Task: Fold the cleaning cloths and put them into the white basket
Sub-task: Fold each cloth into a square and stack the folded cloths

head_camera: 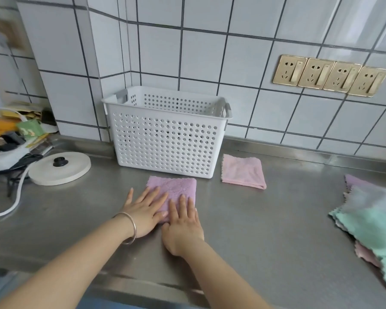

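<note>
Both our hands lie flat on the folded lilac microfibre cloth point(173, 190), which sits on the stainless steel bench point(276, 230) just in front of the white perforated plastic basket point(165, 139). Left hand point(144, 214) has its fingers point(153, 194) straight and spread wide, pressing the cloth's left half; a silver bangle point(130, 228) is on that wrist. Right hand point(182, 224) has its fingers point(183, 202) straight and close together, pressing the cloth's near right part. Neither hand grips anything. A folded pink cloth point(243, 171) lies right of the basket, apart from it. The unfolded pile of green, grey and pink cloths point(374, 221) sits at the far right. A round white kettle base point(60, 168) sits left.
</note>
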`<state>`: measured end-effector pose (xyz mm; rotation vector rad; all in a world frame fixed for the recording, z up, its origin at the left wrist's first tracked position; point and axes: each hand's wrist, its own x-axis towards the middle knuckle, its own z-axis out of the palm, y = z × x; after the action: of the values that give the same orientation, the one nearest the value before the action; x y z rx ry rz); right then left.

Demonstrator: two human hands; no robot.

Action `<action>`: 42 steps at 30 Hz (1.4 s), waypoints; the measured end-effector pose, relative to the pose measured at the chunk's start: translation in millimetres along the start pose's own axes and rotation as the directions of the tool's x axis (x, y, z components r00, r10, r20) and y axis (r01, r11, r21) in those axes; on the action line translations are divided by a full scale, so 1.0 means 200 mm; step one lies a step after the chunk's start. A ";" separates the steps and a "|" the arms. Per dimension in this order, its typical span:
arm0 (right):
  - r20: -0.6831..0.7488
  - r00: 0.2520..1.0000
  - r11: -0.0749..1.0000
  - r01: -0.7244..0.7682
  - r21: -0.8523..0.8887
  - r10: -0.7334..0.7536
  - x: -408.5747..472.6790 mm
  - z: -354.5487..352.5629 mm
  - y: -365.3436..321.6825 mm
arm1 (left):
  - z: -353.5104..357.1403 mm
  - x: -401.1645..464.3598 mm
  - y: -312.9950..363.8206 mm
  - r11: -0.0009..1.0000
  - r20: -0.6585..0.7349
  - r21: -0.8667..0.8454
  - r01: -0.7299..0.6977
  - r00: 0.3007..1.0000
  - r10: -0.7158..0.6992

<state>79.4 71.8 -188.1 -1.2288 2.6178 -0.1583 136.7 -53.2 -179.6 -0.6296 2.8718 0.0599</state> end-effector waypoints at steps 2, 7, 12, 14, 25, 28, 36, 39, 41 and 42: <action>-0.001 1.000 1.000 -0.016 0.012 0.016 0.05 0.00 -0.04 | 0.00 0.02 -0.04 0.999 0.002 -0.042 0.002 1.000 -0.002; -0.009 0.999 0.999 -0.041 0.003 0.041 0.08 0.00 -0.05 | 0.01 0.05 -0.06 0.995 -0.001 -0.099 0.002 1.000 -0.002; -0.072 0.996 0.984 0.056 0.172 -0.044 0.05 -0.05 -0.02 | 0.01 0.06 -0.13 0.989 0.051 -0.143 0.037 0.998 -0.030; -0.240 0.970 0.935 0.129 0.329 -0.049 -0.04 -0.11 0.08 | -0.03 0.04 -0.12 0.980 0.027 -0.193 0.049 0.999 -0.045; -0.699 0.404 0.787 -0.481 0.386 0.590 -0.74 -0.22 1.38 | -0.21 0.21 0.80 0.940 -0.248 -0.337 -0.057 0.968 -0.030; -0.599 0.419 0.690 -0.638 0.341 0.683 -0.88 -0.19 1.55 | -0.21 0.20 1.21 0.934 -0.226 -0.307 -0.181 0.968 0.113; -0.561 0.511 0.749 -0.554 0.364 0.651 -1.01 -0.22 1.71 | -0.16 0.07 1.87 0.750 -0.324 -0.301 -0.589 0.803 0.500; -0.585 0.525 0.782 -0.485 0.391 0.618 -1.09 -0.27 1.75 | -0.15 0.07 2.05 0.692 -0.350 -0.193 -0.695 0.708 0.614; -0.648 0.536 0.839 -0.403 0.367 0.541 -1.16 -0.32 1.78 | -0.15 0.08 2.19 0.660 -0.355 -0.160 -0.734 0.667 0.655; -0.656 0.555 0.859 -0.367 0.358 0.511 -1.18 -0.33 1.79 | -0.15 0.08 2.24 0.649 -0.375 -0.154 -0.745 0.652 0.659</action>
<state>-57.9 481.8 -154.1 -0.4064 3.3865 -0.9614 -71.0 344.3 -155.5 0.5729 3.2212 0.5725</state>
